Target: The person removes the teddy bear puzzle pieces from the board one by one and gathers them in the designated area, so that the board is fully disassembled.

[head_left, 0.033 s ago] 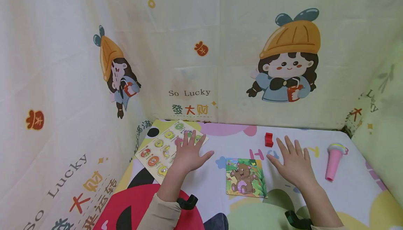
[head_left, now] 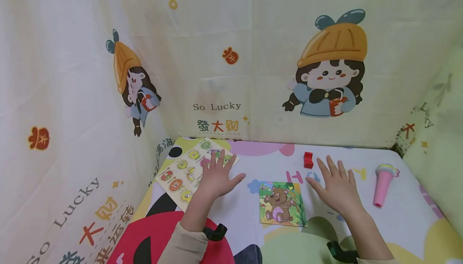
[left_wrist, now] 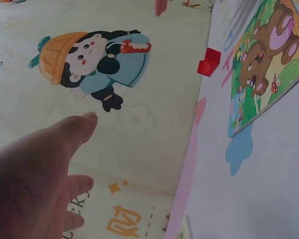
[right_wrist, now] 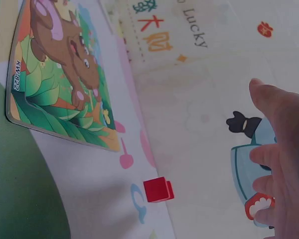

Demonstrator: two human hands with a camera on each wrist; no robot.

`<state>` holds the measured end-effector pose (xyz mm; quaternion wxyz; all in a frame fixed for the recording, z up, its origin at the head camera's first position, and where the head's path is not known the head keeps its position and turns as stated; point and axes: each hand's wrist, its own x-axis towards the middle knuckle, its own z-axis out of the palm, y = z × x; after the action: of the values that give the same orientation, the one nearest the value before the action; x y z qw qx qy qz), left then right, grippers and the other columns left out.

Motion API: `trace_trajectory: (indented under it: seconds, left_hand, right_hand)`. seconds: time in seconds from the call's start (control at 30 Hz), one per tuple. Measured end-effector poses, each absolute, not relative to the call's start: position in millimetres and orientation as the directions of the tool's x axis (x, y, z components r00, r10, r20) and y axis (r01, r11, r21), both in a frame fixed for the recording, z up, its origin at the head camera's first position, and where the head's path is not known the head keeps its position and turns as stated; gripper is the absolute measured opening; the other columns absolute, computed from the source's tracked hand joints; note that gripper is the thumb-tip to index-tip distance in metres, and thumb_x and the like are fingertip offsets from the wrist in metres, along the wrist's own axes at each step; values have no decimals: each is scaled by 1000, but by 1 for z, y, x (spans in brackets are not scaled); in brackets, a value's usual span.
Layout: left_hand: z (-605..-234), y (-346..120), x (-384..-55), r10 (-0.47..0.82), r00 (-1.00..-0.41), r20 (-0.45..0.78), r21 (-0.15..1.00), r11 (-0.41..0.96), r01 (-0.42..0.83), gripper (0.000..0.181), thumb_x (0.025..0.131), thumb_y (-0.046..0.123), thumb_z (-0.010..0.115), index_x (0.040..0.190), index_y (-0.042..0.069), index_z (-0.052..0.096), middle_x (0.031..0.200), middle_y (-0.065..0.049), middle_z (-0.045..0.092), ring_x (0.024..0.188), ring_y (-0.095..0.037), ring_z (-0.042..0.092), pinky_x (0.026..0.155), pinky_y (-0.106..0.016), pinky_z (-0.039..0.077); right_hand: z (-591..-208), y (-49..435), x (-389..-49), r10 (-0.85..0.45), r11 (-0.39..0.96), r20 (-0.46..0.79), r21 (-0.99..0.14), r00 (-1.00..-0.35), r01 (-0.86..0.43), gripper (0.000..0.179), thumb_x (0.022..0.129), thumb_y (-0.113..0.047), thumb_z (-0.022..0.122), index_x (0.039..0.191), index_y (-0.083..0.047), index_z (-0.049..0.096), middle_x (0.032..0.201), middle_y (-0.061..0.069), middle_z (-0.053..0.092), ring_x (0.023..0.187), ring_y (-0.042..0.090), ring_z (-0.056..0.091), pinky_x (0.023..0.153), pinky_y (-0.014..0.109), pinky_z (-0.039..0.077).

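Note:
My left hand [head_left: 216, 177], fingers spread and holding nothing, is over the right side of a cream board with fruit pictures [head_left: 175, 185] in the head view. The left wrist view shows this hand [left_wrist: 35, 169] raised. My right hand [head_left: 338, 187], also spread and holding nothing, is nearest a small red notched block [head_left: 308, 160], which stands to its left; the block [right_wrist: 157, 190] also shows in the right wrist view. Between the hands lies a square board with a brown bear picture [head_left: 282, 203], touched by neither. Right of my right hand lies a pink toy microphone [head_left: 383, 185].
A printed cloth [head_left: 249, 232] covers the table. Pale patterned curtains [head_left: 267, 55] rise behind the table and along its left and right sides. A dark band with a black mount [head_left: 216, 232] sits on my left wrist, another [head_left: 341, 252] on my right.

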<state>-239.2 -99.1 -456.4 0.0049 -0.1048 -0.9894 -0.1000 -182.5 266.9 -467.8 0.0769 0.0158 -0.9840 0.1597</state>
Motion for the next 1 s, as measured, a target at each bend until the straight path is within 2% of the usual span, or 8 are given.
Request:
trace_trajectory:
  seconds: [0.17, 0.33, 0.43, 0.6, 0.7, 0.77, 0.9, 1.0]
  left_hand:
    - [-460, -96, -241, 247, -968, 37, 239, 939, 249, 81, 88, 78, 40, 156, 36, 26, 167, -6, 13, 154, -40, 4, 120, -65, 7]
    - [-476, -84, -248, 345, -939, 9, 299, 895, 332, 78, 92, 71, 43, 156, 29, 31, 166, -8, 19, 153, -40, 9, 123, -59, 10]
    - [-494, -73, -253, 425, -905, -18, 327, 858, 396, 75, 94, 69, 43, 156, 28, 32, 164, -9, 24, 153, -39, 14, 122, -58, 15]
    - [-526, -54, -256, 555, -831, -39, 365, 782, 505, 69, 97, 64, 43, 154, 26, 36, 162, -8, 29, 152, -36, 21, 122, -55, 19]
    - [-543, -45, -255, 616, -787, -23, 349, 743, 571, 67, 97, 63, 42, 154, 28, 36, 163, -4, 29, 152, -34, 21, 123, -52, 19]
    - [-552, -39, -253, 644, -765, -7, 344, 720, 603, 66, 97, 65, 40, 154, 32, 34, 163, 0, 27, 153, -32, 19, 123, -51, 19]
    - [-563, -29, -250, 682, -731, 13, 338, 685, 645, 63, 98, 65, 37, 154, 37, 32, 165, 6, 22, 154, -30, 16, 124, -48, 19]
    - [-567, -25, -246, 701, -712, 23, 305, 674, 673, 62, 99, 64, 36, 154, 37, 33, 165, 7, 22, 154, -29, 17, 123, -47, 21]
  right_hand:
    - [-472, 267, -183, -28, 943, 131, -326, -991, -69, 87, 93, -66, 47, 156, -8, 27, 160, 29, 19, 144, 57, 14, 110, 77, 6]
    - [-480, 267, -186, -105, 907, 99, -399, -989, -136, 74, 96, -52, 56, 148, -2, 41, 151, 30, 38, 136, 54, 34, 105, 73, 30]
    - [-486, 265, -189, -142, 870, 54, -470, -988, -150, 61, 95, -40, 62, 141, -2, 50, 144, 28, 48, 131, 51, 43, 100, 69, 40]
    - [-501, 257, -201, -184, 830, -44, -543, -982, -131, 48, 92, -33, 68, 131, -7, 61, 131, 19, 61, 110, 36, 61, 88, 52, 55]
    - [-508, 251, -208, -214, 814, -62, -563, -975, -142, 43, 89, -30, 72, 125, -8, 65, 121, 12, 64, 94, 22, 60, 77, 38, 55]
    - [-510, 246, -211, -236, 808, -64, -568, -970, -159, 41, 87, -28, 75, 123, -9, 66, 117, 11, 64, 89, 19, 57, 75, 35, 53]
    - [-515, 241, -215, -256, 804, -63, -568, -965, -176, 41, 84, -25, 78, 119, -8, 68, 117, 11, 61, 94, 22, 56, 85, 46, 54]
    - [-520, 239, -217, -251, 811, -79, -561, -965, -165, 42, 82, -26, 80, 118, -8, 68, 117, 11, 59, 100, 24, 56, 92, 51, 54]
